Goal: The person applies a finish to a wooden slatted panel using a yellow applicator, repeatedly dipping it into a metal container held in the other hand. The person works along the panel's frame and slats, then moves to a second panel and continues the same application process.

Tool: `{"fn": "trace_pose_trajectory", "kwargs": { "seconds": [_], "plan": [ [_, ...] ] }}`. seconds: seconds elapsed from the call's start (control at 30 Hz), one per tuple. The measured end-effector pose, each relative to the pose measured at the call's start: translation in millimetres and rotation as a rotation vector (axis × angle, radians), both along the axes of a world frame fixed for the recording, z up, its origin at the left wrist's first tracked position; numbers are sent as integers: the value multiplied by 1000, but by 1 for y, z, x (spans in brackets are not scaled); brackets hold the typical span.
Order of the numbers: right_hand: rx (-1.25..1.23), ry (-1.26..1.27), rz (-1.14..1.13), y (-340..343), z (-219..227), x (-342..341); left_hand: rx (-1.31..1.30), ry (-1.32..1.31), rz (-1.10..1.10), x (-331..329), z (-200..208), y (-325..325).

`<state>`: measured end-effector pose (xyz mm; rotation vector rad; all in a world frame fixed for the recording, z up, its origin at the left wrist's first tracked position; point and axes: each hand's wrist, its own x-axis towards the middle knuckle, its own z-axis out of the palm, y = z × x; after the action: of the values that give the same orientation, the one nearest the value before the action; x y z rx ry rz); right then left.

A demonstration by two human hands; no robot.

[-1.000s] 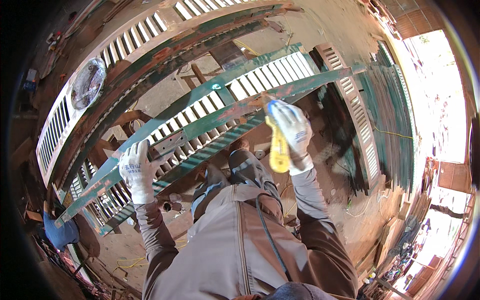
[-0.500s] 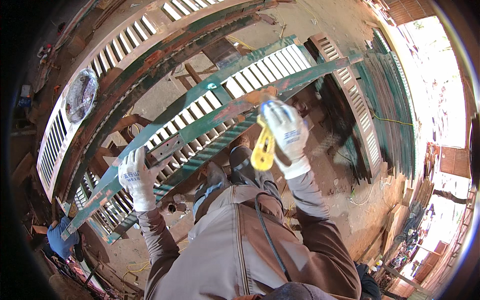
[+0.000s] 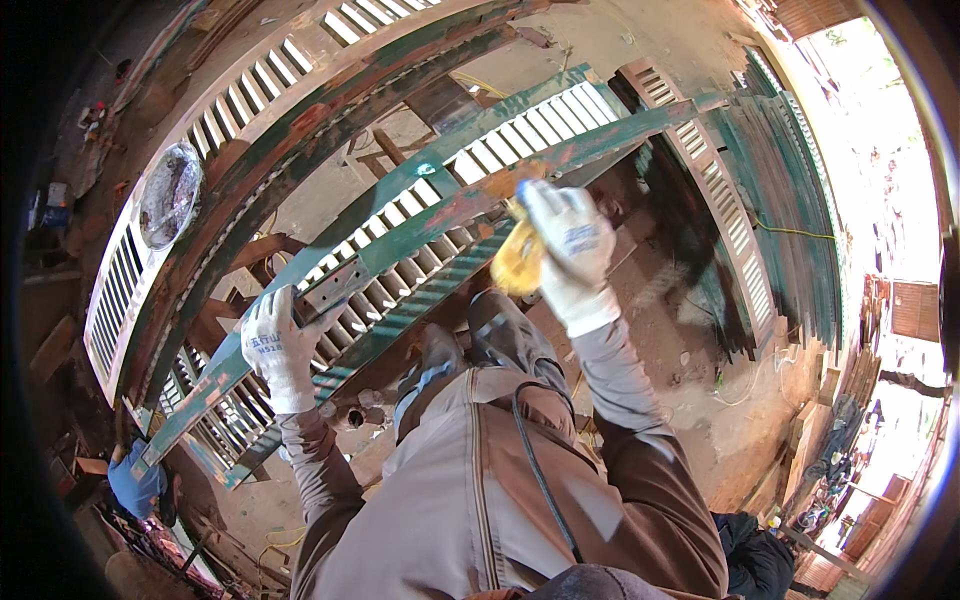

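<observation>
A long board (image 3: 420, 228) with worn green paint lies slantwise across a green louvred shutter (image 3: 540, 130). My gloved left hand (image 3: 272, 345) is wrapped around this board, beside a dark recessed patch in its face. My right hand (image 3: 572, 240), also in a white glove, is closed on a yellow-handled tool (image 3: 518, 258). Motion smears the tool, and I cannot make out its exact kind. Its working end is by a bare brown patch on the board, right of the middle.
A large curved louvred frame (image 3: 120, 270) stands at the left, with a plastic-lined oval bowl (image 3: 170, 195) on it. Another louvred panel (image 3: 715, 185) and stacked green slats (image 3: 785, 200) lie at the right. A person in blue (image 3: 135, 485) is at the lower left.
My right hand has moved slightly up and to the left, and the yellow handle has tilted with it. My left hand keeps its grip on the board.
</observation>
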<state>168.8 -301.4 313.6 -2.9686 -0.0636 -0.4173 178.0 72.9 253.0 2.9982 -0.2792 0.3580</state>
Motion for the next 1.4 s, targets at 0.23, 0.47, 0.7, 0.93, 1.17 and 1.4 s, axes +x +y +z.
{"fn": "trace_pose_trajectory", "kwargs": {
  "seconds": [0.23,0.47,0.7,0.93,1.17,1.4],
  "plan": [
    [698,-261,205,36,-33,-41,8,13,33,12,11,0],
    [29,-578,-71,-33,-88,-20,-2,10,23,23,15,-3],
    [-203,-498,134,-44,-101,-5,17,9,8,27,16,3],
    [-214,-466,269,-65,-109,20,26,18,8,32,6,7],
    [-148,-570,4,-88,-92,38,-2,-45,6,31,6,7],
    [-27,-684,91,-50,-129,9,-11,28,44,29,11,1]
  ]
}}
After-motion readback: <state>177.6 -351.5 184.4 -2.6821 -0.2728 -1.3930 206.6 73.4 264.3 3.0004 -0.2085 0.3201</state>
